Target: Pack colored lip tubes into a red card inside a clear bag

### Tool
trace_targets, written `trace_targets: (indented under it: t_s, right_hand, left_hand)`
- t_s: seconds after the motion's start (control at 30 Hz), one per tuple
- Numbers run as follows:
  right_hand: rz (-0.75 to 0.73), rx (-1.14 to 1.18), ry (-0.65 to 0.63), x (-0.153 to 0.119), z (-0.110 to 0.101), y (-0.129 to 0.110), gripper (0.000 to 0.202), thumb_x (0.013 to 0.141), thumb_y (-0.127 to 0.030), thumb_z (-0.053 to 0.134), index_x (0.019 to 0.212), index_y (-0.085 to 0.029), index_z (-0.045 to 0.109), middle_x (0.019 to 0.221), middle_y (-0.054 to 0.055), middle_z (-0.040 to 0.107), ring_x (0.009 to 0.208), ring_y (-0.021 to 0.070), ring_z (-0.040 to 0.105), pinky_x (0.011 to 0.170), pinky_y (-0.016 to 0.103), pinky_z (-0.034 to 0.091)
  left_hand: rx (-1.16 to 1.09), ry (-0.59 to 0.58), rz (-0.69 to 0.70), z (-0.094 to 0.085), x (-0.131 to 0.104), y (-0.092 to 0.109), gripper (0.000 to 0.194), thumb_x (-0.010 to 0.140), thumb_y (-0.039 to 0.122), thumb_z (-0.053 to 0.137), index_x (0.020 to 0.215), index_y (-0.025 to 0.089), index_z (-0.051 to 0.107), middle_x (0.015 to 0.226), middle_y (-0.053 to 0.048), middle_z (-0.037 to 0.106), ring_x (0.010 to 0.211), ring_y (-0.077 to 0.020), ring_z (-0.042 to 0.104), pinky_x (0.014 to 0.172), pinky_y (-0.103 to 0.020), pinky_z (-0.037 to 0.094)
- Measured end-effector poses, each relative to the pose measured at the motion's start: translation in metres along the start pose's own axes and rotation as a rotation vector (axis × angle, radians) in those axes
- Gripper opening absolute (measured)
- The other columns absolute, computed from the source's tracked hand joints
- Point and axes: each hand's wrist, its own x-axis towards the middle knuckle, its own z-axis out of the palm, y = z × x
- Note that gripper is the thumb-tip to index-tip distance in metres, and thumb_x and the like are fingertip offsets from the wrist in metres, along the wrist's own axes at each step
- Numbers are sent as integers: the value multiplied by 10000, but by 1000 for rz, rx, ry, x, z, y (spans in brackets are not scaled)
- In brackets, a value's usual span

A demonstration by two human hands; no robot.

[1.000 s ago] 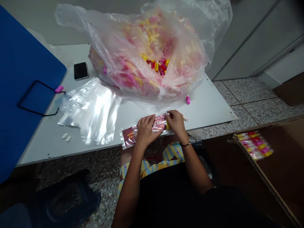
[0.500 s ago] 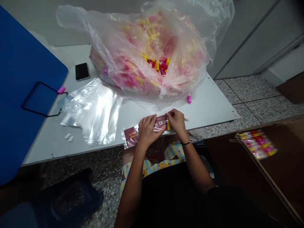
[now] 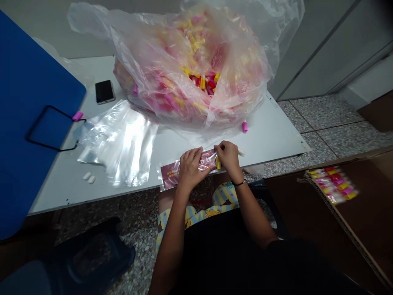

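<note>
clear plastic sack (image 3: pixel 196 65): largest item, far centre of the white table (image 3: pixel 276 135); loosely open at the top, packed with small pink, red and yellow pieces. no shift against the two earlier frames.
blue panel (image 3: pixel 27 123): left edge of the scene, with a black wire handle; a pink piece (image 3: pixel 77 116) lies beside the handle.
cardboard box (image 3: pixel 353 229): near right, on the floor; one filled packet (image 3: pixel 334 184) of coloured pieces lies on its flap.
empty clear bags (image 3: pixel 119 143): loose stack, left of centre on the table; unchanged.
phone (image 3: pixel 104 91): far left on the table, face down or dark, apart from the stack.
printed packet (image 3: pixel 190 166): near edge of the table, flat, dark red header card to the left, mouth to the right. position matches the earlier frames.
left hand (image 3: pixel 190 168): palm down on the packet, fingers together and pressing the film flat. held in place across all three frames.
right hand (image 3: pixel 227 157): at the packet mouth, thumb and fingers pinched on a yellow piece (image 3: pixel 218 164).
change: over the last second the yellow piece has moved slightly left, toward the mouth; the right hand followed it by a small amount.
meaning: judged as mid-insertion; packet filling in progress, not complete.
stray pink piece (image 3: pixel 245 127): on the table, far right of the hands, untouched.
two white pieces (image 3: pixel 89 177): near left, just beside the bag stack.
</note>
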Motion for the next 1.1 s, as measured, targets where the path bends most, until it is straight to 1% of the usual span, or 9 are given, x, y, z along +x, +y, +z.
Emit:
trace_targets:
  t_s: [0.1,0.2,0.33,0.47,0.6,0.73,0.87,1.0,1.1]
  right_hand:
    - [3,87,1,1,-3,2,229,808,-254,565,590,-186,555,611,36,602,605,185,534,644,306,395]
    - [0,139,8,0,-2,1,221,834,-281,538,661,-168,614,658,50,622,643,192,561,668,311,414]
    - [-69,109,37,-2,5,-3,166,800,-257,579,881,-134,655,790,71,619,715,194,562,730,319,440]
    - [-96,172,46,-4,9,-4,305,767,-168,562,1067,-133,605,783,40,607,715,185,568,738,315,461]
    - [-53,299,-10,-3,7,0,333,757,-162,573,1089,-142,586,776,24,621,670,161,590,705,292,483]
    - [-39,279,29,-5,9,-3,331,748,-182,602,1075,-134,585,781,27,615,662,160,579,699,296,482]
    - [-56,297,-22,-7,12,-12,322,769,-184,579,1089,-154,571,750,11,623,660,159,590,696,289,482]
    - [-18,261,7,-7,6,-12,311,755,-177,586,1064,-145,579,707,7,614,646,167,594,689,297,479]
    - [3,271,-31,-8,0,-10,299,740,-185,603,1035,-149,585,666,2,608,647,177,605,680,301,484]
  left_hand:
    - [3,-2,-7,1,0,0,672,763,440,666,1341,190,433,1279,-104,541,1190,-276,473,1042,-438,351]
    - [18,-2,-12,0,0,1,664,766,447,662,1334,182,443,1280,-106,543,1189,-278,474,1045,-434,344]
    - [28,-4,-9,-1,0,2,638,783,440,643,1328,173,449,1282,-107,544,1189,-274,474,1045,-432,342]
    - [32,-6,-18,-1,-1,3,646,777,437,650,1333,183,442,1292,-102,539,1200,-271,467,1050,-432,336]
    - [40,-2,-39,-1,-1,4,642,775,454,646,1329,196,450,1285,-101,542,1198,-278,468,1036,-439,343]
    - [42,-9,-42,-2,0,4,642,771,442,648,1330,196,452,1289,-100,538,1197,-277,467,1037,-432,339]
    - [45,-10,-44,-2,-1,3,647,755,412,662,1327,192,456,1285,-96,538,1197,-271,467,1047,-425,331]
    - [43,-4,-48,-2,-1,4,648,769,425,647,1339,195,443,1291,-96,536,1199,-271,464,1046,-427,333]
    - [45,-4,-53,-2,-1,4,641,775,420,642,1340,197,441,1289,-92,539,1195,-268,465,1048,-430,330]
